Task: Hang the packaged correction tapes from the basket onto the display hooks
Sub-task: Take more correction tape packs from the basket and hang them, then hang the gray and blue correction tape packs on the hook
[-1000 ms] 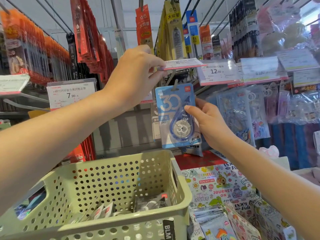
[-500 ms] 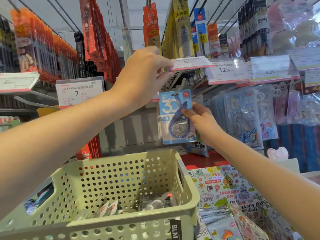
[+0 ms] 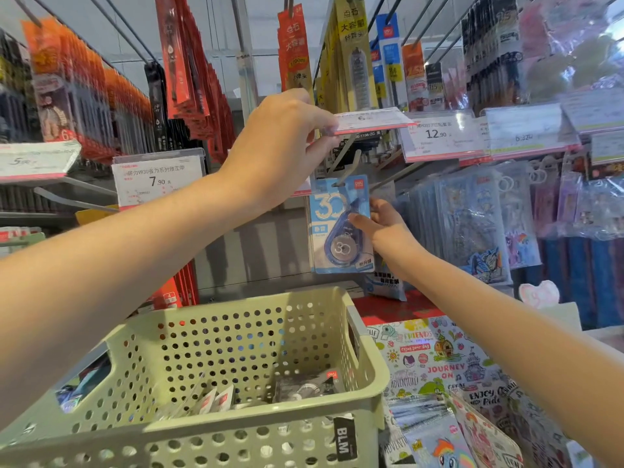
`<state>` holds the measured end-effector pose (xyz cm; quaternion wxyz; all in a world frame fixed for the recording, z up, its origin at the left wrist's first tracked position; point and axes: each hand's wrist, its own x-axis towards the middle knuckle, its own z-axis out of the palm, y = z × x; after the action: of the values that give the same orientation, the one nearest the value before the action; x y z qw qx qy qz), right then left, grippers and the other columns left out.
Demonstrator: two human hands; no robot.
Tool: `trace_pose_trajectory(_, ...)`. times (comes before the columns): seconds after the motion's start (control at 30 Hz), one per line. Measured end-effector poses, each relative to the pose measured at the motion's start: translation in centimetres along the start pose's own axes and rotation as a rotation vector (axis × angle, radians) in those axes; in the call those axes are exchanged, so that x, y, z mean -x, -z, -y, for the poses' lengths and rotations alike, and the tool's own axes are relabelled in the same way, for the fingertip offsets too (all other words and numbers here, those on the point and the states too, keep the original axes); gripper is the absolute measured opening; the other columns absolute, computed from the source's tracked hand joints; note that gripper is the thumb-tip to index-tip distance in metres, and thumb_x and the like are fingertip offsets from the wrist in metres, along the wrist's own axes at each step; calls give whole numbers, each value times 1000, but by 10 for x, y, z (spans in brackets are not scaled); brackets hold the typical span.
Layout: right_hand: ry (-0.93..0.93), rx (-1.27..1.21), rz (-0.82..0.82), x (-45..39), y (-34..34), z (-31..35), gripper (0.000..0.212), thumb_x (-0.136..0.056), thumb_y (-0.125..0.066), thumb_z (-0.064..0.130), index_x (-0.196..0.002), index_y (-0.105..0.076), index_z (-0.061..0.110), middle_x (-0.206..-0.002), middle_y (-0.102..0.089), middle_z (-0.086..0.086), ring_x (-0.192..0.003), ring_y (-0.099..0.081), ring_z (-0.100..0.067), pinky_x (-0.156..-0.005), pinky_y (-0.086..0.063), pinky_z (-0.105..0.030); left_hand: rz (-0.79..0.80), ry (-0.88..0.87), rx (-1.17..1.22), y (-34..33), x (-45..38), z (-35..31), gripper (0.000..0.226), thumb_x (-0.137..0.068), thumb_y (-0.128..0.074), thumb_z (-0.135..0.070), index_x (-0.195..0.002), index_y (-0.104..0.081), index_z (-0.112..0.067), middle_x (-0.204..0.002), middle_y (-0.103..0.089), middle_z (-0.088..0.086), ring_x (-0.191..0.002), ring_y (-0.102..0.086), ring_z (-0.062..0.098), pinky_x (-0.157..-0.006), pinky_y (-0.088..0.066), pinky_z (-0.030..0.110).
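Note:
A blue packaged correction tape [image 3: 339, 228] hangs with its top hole on a metal display hook [image 3: 347, 168]. My right hand [image 3: 383, 228] grips its right edge with thumb and fingers. My left hand [image 3: 280, 146] pinches a price tag flap [image 3: 369, 121] and holds it tilted up above the hook. Below, a pale green perforated basket [image 3: 256, 336] holds several more packaged correction tapes [image 3: 304, 386] lying flat at its bottom.
Red and yellow hanging packs [image 3: 189, 72] fill the hooks above. Price tags [image 3: 157, 179] line the rail. Cartoon sticker packs [image 3: 472, 217] hang at the right. Printed notebooks [image 3: 435, 363] lie right of the basket.
My right hand has pushed the blue pack further back along the hook, away from me. The left hand keeps the price flap raised. The camera has shifted slightly.

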<state>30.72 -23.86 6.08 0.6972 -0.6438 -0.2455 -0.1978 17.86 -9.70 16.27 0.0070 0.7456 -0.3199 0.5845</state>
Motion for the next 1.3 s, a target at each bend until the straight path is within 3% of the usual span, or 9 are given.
trace_pose_trajectory(0.1, 25, 57, -24, 3, -1, 2, 45, -91, -58, 17, -132, -40, 10, -114, -57, -1, -83, -57, 2, -57, -47, -6, 9, -18, -11, 0, 3, 1, 21, -89, -58, -18, -101, -70, -7, -79, -52, 4, -70, -46, 19, -68, -47, 38)
trace_pose_trajectory(0.23, 183, 336, -150, 10, 5, 7, 52, -86, -64, 20, -132, -41, 15, -119, -50, 4, -105, -54, -11, -86, -44, -24, 51, -50, -66, 2, 14, 0, 40, -85, -61, -24, -121, -57, -8, -82, -51, 1, -71, -43, 19, -67, -47, 41)
trace_pose_trajectory(0.33, 285, 470, -123, 22, 5, 17, 45, -84, -63, 15, -127, -48, 16, -120, -50, 2, -106, -49, -10, -89, -39, -25, 77, -73, -69, 5, 29, 0, 40, -80, -61, -26, -115, -55, -6, -81, -47, -2, -67, -43, 21, -61, -48, 42)
trace_pose_trajectory(0.53, 345, 520, 291, 52, -11, 41, 19, -81, -61, 2, -84, -63, 21, -84, -65, 3, -80, -61, -11, -75, -50, -22, 206, -122, -59, 4, 71, -2, 28, -79, -53, -30, -94, -56, -6, -72, -39, -8, -58, -40, 20, -50, -42, 30)
trace_pose_trajectory(0.63, 284, 593, 523, 62, -23, 49, 16, -81, -65, 7, -81, -66, 23, -78, -68, 4, -68, -59, -3, -69, -49, -20, 331, -72, -52, 5, 90, 0, 29, -77, -48, -38, -86, -52, -11, -64, -41, -11, -58, -50, 26, -50, -45, 35)
trace_pose_trajectory(0.77, 253, 851, 762, 68, -42, 50, 16, -82, -66, 13, -97, -70, 9, -80, -69, 0, -64, -58, 0, -65, -47, -19, 512, 120, 37, 2, 117, 5, 21, -76, -63, -30, -76, -43, -23, -58, -45, -11, -60, -51, 19, -56, -43, 34)
trace_pose_trajectory(0.9, 162, 987, 867, 70, -59, 42, 21, -82, -65, 17, -102, -69, 11, -94, -70, -4, -82, -63, -16, -76, -50, -28, 717, 408, 140, -5, 134, 10, 20, -72, -65, -30, -71, -45, -26, -64, -57, -6, -58, -51, 5, -54, -42, 28)
trace_pose_trajectory(1.1, -44, 1115, 1048, 65, -83, 15, 27, -80, -69, 20, -104, -68, 6, -99, -68, -10, -81, -57, -19, -75, -47, -29, 1079, 1020, 510, -24, 151, 16, 26, -77, -71, -10, -89, -48, -8, -74, -65, 9, -56, -61, 18, -45, -49, 23)
trace_pose_trajectory(1.3, -283, 1217, 1207, 58, -97, -5, 33, -80, -70, 16, -110, -64, 3, -78, -60, 2, -71, -58, -16, -76, -51, -30, 1358, 1367, 770, -40, 158, 24, 7, -88, -56, 1, -87, -50, -2, -81, -59, 14, -68, -60, 22, -56, -55, 25)
